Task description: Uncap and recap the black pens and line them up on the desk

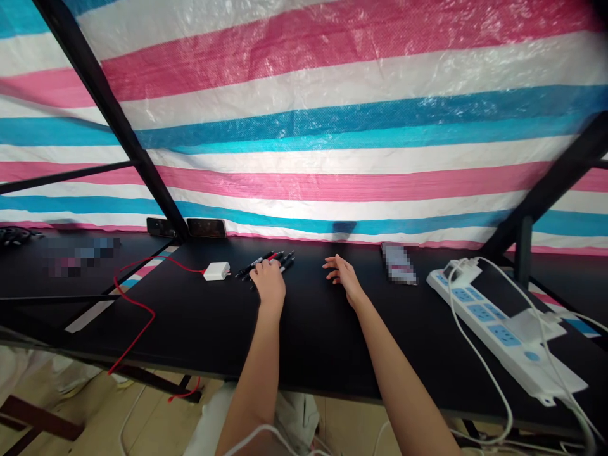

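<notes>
Several pens (287,260), mostly dark and one with red on it, lie bunched on the black table. My left hand (268,280) rests over this bunch, fingers curled down onto the pens and partly hiding them. Their ends stick out on both sides of the hand. Apart from the pens, to their right, my right hand (344,277) hovers over the tabletop with its fingers spread and nothing in them. Left of the pens sits a white charger plug (216,272) with a red cable (151,311).
A phone (399,263) lies right of my hands, near a white power strip (494,323) with plugs and cables. Two dark phones (206,228) lean at the back. Black frame bars (114,120) cross before a striped tarp (304,183). The black table (318,342) has its front edge near me.
</notes>
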A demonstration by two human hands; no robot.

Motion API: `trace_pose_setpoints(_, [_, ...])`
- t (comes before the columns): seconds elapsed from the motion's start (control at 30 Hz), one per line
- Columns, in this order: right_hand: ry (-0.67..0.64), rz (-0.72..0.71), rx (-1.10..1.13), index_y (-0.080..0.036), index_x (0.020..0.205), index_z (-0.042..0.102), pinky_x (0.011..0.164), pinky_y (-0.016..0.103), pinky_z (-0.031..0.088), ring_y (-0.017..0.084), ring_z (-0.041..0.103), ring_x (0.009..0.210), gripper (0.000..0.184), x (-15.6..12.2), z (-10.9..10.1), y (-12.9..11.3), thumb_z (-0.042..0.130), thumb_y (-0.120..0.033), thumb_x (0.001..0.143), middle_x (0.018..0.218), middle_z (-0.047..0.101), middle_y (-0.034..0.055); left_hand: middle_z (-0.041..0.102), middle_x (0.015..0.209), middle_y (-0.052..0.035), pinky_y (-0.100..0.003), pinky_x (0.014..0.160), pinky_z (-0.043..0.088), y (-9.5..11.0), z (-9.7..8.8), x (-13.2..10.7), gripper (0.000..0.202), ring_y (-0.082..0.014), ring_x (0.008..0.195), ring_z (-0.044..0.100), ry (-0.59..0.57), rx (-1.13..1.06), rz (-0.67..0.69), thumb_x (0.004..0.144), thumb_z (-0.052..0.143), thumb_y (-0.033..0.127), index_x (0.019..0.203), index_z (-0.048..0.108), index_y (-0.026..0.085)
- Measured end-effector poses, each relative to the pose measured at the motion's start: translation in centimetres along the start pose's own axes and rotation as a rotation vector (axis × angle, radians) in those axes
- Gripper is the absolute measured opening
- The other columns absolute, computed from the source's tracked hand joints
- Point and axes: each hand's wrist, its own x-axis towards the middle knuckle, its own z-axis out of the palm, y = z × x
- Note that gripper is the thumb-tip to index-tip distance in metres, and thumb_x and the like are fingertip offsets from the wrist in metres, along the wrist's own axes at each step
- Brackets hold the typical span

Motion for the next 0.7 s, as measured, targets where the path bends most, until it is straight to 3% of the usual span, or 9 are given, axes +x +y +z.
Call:
trace_pose_setpoints(0.1, [-0.002,0.0,-0.007,-0.019,0.087,0.062,0.039,0.017,0.033,0.008,0.054,0.05,0.044,-0.1,0.1,-0.1,0.045,-0.058,0.075,0.084,0.066,0.0049,0.052,0.1,-0.0106,-0.041,0.083,0.029,0.4,-0.3,-0.1,0.023,-0.0272,0.101,0.044,0.02,-0.019,-0.014,0.082,0.039,0.015,0.097,0.055,0.019])
trace_pose_setpoints(0.2, [-0.012,-0.018,-0.006,-0.018,0.086,0.062,0.039,0.016,0.033,0.008,0.054,0.05,0.043,-0.2,0.2,-0.1,0.045,-0.056,0.076,0.083,0.065,0.0048,0.053,0.098,-0.0081,-0.036,0.08,0.033,1.0,-0.1,-0.3,0.02,-0.0236,0.097,0.047,-0.023,-0.125,0.072,0.082,0.041,0.018,0.097,0.054,0.019])
trace_pose_setpoints(0.4, [-0.014,-0.04,-0.067,-0.018,0.085,0.061,0.038,0.016,0.032,0.007,0.053,0.047,0.036,0.0,0.4,0.4,0.047,-0.05,0.076,0.077,0.064,0.0034,0.055,0.086,-0.0008,-0.024,0.068,0.036,1.9,0.6,-0.8,0.013,-0.0138,0.081,0.052,-0.327,-0.36,0.414,0.082,0.047,0.027,0.093,0.051,0.021])
trace_pose_setpoints(0.7, [-0.062,-0.068,-0.178,-0.018,0.086,0.06,0.041,0.017,0.032,0.007,0.052,0.048,0.031,0.1,0.5,0.8,0.046,-0.043,0.076,0.078,0.063,0.0026,0.054,0.083,-0.0003,-0.024,0.063,0.035,2.0,1.0,-0.9,0.01,-0.0146,0.078,0.053,-0.321,-0.4,0.417,0.081,0.048,0.027,0.09,0.049,0.022])
